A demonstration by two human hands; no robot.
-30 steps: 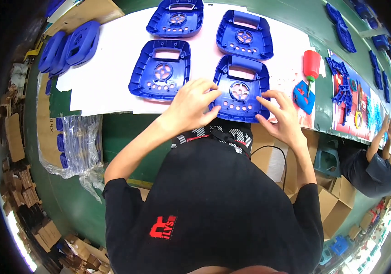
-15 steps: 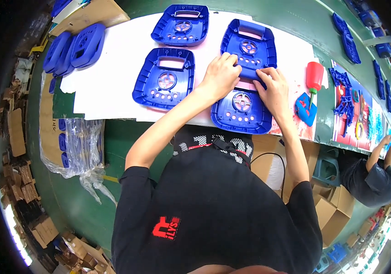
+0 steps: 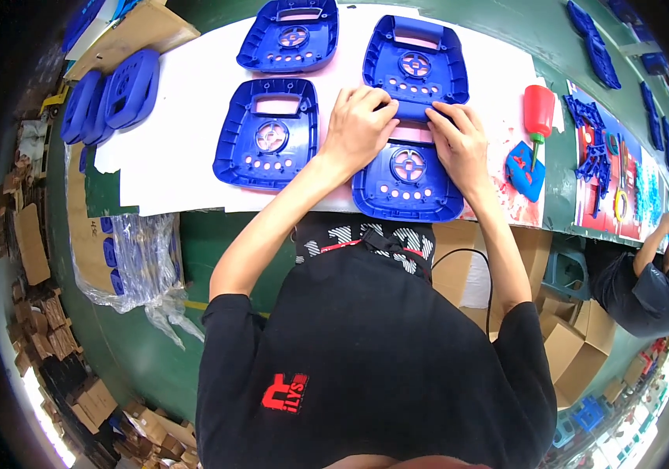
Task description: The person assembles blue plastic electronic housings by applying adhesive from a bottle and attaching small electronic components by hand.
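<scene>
A short blue plastic handle strip (image 3: 411,111) lies across the top edge of the near right blue plastic shell (image 3: 408,187), at its handle opening. My left hand (image 3: 358,129) pinches the strip's left end with its fingers bent. At the other end, my right hand (image 3: 458,141) grips it between thumb and fingers. Directly beyond is another shell (image 3: 415,66) with a similar strip across its handle opening. To the left lie two more open-backed shells (image 3: 265,134), their handle openings bare.
Right of my right hand are a red bottle (image 3: 538,109) with a green tip and a blue block (image 3: 524,172). Several blue shells (image 3: 131,90) stand at the far left on the white-covered table (image 3: 182,144). A co-worker (image 3: 639,289) sits at the right.
The view has shifted slightly, moving the table's things a little left in the picture. Both hands stay at the strip, which now shows more plainly between them.
</scene>
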